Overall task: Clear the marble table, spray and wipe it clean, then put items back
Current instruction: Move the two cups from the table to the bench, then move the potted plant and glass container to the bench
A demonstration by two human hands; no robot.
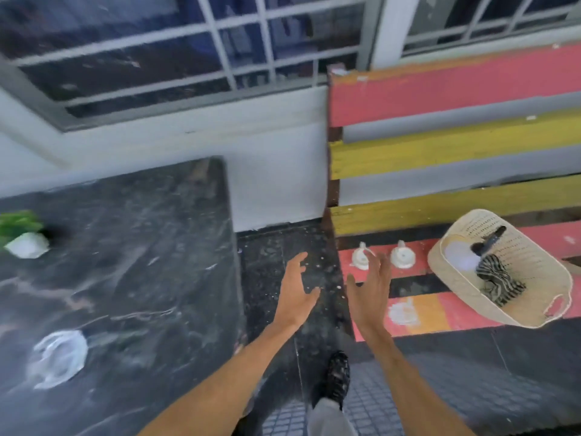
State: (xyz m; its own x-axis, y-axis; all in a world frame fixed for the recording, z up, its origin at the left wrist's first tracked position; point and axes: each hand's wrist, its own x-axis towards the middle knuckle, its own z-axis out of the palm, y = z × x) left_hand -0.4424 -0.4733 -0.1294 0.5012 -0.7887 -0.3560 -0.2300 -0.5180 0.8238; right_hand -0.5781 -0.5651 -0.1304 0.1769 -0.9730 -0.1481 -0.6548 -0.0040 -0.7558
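On the head camera I see both hands empty, fingers spread. My left hand [295,289] hangs just right of the marble table [141,262], and my right hand [371,294] is farther right, by two white cups [361,258] on the bench [456,92]. A plant [22,231] and a plastic bag [59,357] sit on the table. Well right of it, a basket [515,316] holds a striped cloth [496,283] and a bottle [462,258].
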